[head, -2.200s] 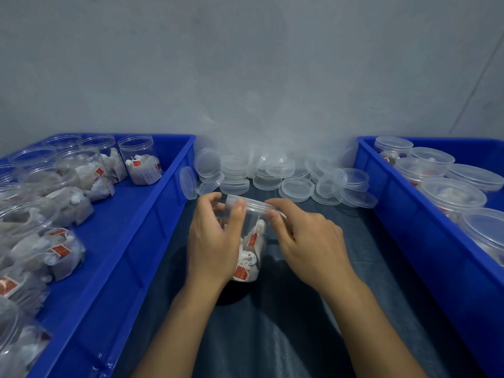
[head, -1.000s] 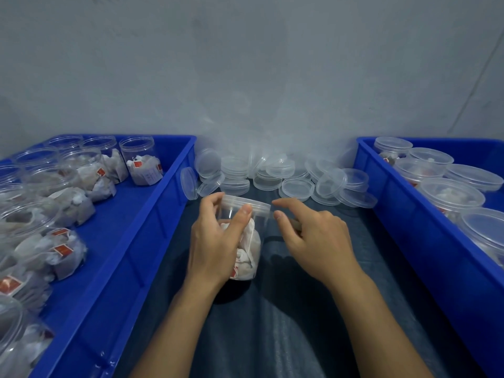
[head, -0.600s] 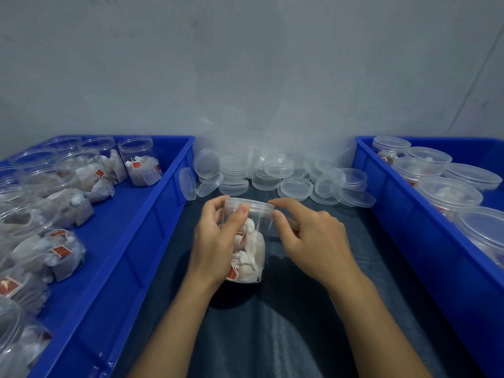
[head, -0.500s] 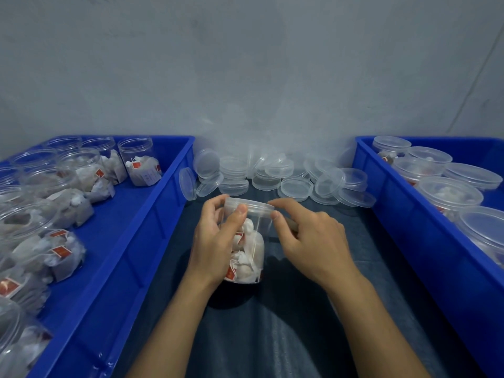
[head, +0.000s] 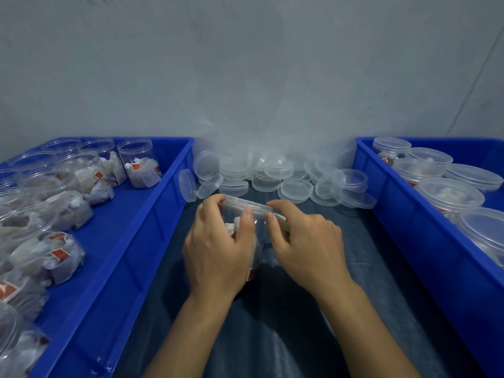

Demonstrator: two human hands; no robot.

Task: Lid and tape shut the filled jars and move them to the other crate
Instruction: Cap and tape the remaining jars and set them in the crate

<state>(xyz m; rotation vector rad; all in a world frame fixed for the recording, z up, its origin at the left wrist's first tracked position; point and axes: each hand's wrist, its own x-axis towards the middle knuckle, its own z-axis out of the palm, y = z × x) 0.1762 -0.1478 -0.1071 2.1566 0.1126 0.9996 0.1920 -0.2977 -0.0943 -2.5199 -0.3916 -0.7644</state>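
Two bare forearms reached forward over a dark cloth (head: 286, 336). On it, between two blue crates, stood a clear jar (head: 246, 227) with its lid (head: 245, 204) on. The left hand (head: 218, 249) wrapped the jar's side, thumb curled against it. The right hand (head: 305, 241) pinched at the lid's edge with thumb and forefinger. Left of the jar, a crate (head: 114, 257) held open filled jars. Right of it, another crate (head: 409, 241) held lidded jars. Beyond the jar lay a heap of loose lids (head: 275, 175) against a grey wall.
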